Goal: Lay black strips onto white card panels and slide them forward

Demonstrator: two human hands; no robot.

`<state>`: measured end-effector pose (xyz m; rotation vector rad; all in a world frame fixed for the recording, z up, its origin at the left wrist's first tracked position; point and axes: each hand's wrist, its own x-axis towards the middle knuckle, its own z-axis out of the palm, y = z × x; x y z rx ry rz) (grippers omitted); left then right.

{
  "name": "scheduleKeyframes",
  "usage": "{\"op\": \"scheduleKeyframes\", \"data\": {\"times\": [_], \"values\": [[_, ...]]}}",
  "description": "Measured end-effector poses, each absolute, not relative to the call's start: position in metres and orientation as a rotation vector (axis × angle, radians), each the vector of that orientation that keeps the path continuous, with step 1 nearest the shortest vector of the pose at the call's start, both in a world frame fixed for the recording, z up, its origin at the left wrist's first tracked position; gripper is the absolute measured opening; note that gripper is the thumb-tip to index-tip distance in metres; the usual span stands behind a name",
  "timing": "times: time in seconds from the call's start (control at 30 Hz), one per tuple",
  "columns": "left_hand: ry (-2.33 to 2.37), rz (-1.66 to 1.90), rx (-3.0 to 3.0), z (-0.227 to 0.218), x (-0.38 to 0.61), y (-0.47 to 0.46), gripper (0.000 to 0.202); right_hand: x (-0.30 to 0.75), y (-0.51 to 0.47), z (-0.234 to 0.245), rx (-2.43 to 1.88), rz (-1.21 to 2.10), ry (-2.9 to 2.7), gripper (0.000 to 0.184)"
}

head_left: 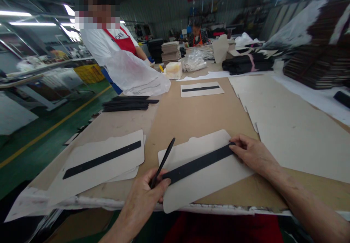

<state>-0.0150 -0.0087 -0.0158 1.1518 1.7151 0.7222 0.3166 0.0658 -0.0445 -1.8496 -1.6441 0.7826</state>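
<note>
A cream-coloured board with rounded corners lies at a slant in front of me. Across it runs a black strip, held at both ends. My left hand pinches the strip's near left end between thumb and fingers. A slim black stick-like tool also sticks up from that hand, tip pointing away; its exact kind is unclear. At the strip's far right end, my right hand grips it with thumb and fingertips, close to the board's right edge.
To the left, stacked boards carry another black strip. Behind them sits a pile of black strips. One more board with a strip lies farther back. Large pale sheets cover the right side. Across the table stands a person in a red apron.
</note>
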Motion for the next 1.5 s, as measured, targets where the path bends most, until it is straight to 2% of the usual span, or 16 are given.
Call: {"op": "scheduleKeyframes", "data": {"times": [0.37,0.5,0.67,0.77,0.97,1.17,1.5], "values": [[1.750,0.682,1.163,-0.020,-0.016,-0.008,0.047,0.313,0.066,-0.040,-1.865,0.607,-1.744,0.029],[1.762,0.701,1.217,-0.014,-0.013,-0.016,0.039,0.316,0.065,-0.047,-1.823,0.491,-1.779,0.028],[1.667,0.731,1.641,-0.004,-0.009,-0.039,0.014,0.330,0.070,-0.066,-1.802,0.442,-1.845,0.030],[1.573,0.709,1.763,-0.003,-0.008,-0.046,0.018,0.335,0.072,-0.071,-1.851,0.446,-1.866,0.034],[1.784,0.714,1.632,-0.002,-0.005,-0.030,0.011,0.335,0.073,-0.069,-1.944,0.437,-1.873,0.038],[1.918,0.541,1.598,-0.001,-0.002,-0.013,0.010,0.341,0.075,-0.078,-1.876,0.361,-1.920,0.033],[1.949,0.528,1.643,-0.007,-0.003,-0.007,0.007,0.345,0.075,-0.083,-1.874,0.386,-1.922,0.031]]}}
